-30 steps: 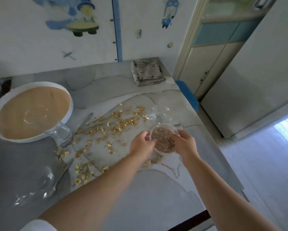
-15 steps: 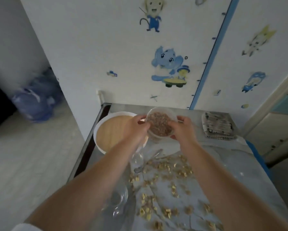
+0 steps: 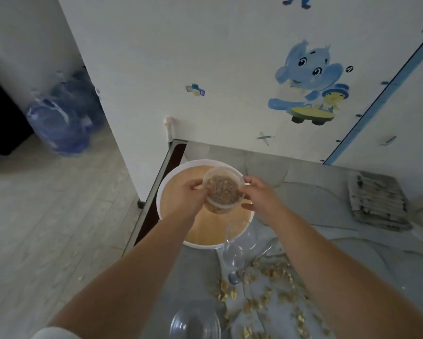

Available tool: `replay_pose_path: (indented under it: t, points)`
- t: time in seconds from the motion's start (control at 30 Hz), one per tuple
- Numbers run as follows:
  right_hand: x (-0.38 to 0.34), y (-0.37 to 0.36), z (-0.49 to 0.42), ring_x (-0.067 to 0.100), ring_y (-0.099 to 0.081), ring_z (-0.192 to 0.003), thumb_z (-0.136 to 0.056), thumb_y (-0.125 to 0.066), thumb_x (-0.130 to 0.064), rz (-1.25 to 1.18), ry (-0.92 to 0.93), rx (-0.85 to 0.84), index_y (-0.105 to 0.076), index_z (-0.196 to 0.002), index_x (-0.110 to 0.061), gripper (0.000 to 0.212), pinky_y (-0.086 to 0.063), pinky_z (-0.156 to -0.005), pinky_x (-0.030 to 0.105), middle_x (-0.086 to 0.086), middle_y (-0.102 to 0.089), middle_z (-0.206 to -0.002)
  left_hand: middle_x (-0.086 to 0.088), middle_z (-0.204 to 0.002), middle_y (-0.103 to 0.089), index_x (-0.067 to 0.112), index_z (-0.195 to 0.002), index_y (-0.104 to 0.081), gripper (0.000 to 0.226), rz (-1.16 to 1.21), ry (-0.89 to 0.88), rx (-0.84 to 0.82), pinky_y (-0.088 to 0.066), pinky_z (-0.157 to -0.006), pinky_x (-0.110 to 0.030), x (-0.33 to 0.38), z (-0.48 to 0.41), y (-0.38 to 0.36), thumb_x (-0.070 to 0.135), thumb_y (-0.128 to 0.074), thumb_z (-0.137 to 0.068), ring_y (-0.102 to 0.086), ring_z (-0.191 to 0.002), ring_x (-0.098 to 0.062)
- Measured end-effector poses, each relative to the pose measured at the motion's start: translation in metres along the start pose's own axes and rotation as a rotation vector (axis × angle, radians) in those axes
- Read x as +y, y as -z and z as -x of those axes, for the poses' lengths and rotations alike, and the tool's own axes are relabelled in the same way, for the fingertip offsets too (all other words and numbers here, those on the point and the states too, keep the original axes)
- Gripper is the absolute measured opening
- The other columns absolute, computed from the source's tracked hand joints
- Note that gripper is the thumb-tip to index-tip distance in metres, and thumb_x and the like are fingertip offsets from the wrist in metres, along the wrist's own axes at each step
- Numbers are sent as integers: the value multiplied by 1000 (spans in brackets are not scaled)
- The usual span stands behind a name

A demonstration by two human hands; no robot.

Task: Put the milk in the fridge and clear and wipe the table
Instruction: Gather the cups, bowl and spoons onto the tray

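The grey table (image 3: 327,199) carries a round white tray (image 3: 167,192) near its far left corner. Scattered cereal pieces (image 3: 274,289) lie on the near side. Above the tray, the left hand (image 3: 193,196) and right hand (image 3: 261,196) grasp a small clear bowl (image 3: 223,190) of brown crumbs between the fingers.

Blue water jugs (image 3: 58,123) stand on the pale wood floor (image 3: 46,228) at the upper left of the frame, while a white wall (image 3: 181,45) fills the top, bearing a blue elephant sticker (image 3: 308,77) at the upper right and a slanted blue stripe (image 3: 381,94) beside it.
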State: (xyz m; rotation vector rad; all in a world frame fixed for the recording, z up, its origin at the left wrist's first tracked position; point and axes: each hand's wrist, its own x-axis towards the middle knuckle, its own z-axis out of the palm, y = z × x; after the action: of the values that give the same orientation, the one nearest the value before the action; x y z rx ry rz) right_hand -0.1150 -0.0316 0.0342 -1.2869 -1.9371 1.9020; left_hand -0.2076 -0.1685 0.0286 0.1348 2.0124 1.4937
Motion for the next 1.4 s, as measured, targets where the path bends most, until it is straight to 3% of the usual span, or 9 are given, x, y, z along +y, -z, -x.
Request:
replay_pose_path:
  t: [0.17,0.37,0.57,0.73,0.83,1.0,1.17,1.3,1.4]
  points:
    - [24,-6,-37,21,-60,-86,-88,-56,-17,107,-84,-45,-50,-128,-26,41,-44,-61,27,6,-60,-109,-2,-94,-67,24,-115,-62,35,36,91,-36,-47,-93,-47,-33,-40,-9,27,-67,-80,-61,-86,-21]
    - [40,-13,-72,24,-64,-91,-84,-58,-12,203,-60,-12,-53,-127,-26,46,-45,-62,26,8,-62,-118,-3,-96,-68,18,-116,-62,32,41,103,-18,-48,-78,-37,-53,-73,-19,24,-62,-85,-62,-84,-22]
    - [49,-19,-101,28,-63,-98,-84,-62,-14,288,22,32,-54,-127,-22,44,-51,-88,41,5,-63,-109,3,-85,-65,19,-118,-62,32,-12,71,29,-50,-73,-37,-63,-101,-26,25,-60,-87,-62,-75,-22]
    - [43,-23,-125,24,-62,-100,-87,-60,-21,254,48,113,-58,-120,-19,33,-52,-88,42,0,-63,-111,-2,-92,-68,19,-120,-61,33,8,45,57,-40,-53,-23,-57,-123,-32,28,-59,-88,-63,-71,-22]
    - [38,-25,-136,22,-62,-99,-89,-60,-24,243,45,144,-58,-120,-15,33,-53,-78,35,-1,-63,-108,-6,-107,-66,16,-121,-60,40,23,54,91,-42,-54,-24,-51,-135,-34,36,-61,-87,-64,-78,-23]
    - [34,-28,-155,24,-65,-96,-86,-63,-30,258,76,206,-64,-108,-12,28,-51,-88,40,8,-68,-104,1,-96,-65,14,-119,-61,37,50,37,125,-46,-58,-23,-44,-152,-38,36,-59,-89,-65,-92,-23]
    - [34,-25,-158,23,-65,-95,-86,-63,-33,257,82,214,-64,-107,-11,31,-51,-90,39,7,-68,-104,1,-104,-68,18,-119,-63,40,77,29,125,-55,-85,-38,-50,-155,-38,39,-63,-85,-65,-95,-19]
    - [41,-18,-140,18,-65,-85,-90,-57,-29,184,76,193,-64,-106,-9,26,-51,-80,33,6,-67,-100,-2,-117,-63,17,-129,-55,47,30,19,110,-50,-70,-28,-50,-138,-35,39,-60,-87,-64,-94,-20]
    - [43,-10,-123,11,-64,-70,-90,-56,-19,78,63,214,-62,-98,-13,11,-53,-75,32,4,-64,-97,0,-118,-61,16,-126,-56,40,-56,-51,140,-47,-76,-28,-42,-119,-32,34,-56,-91,-61,-100,-18]
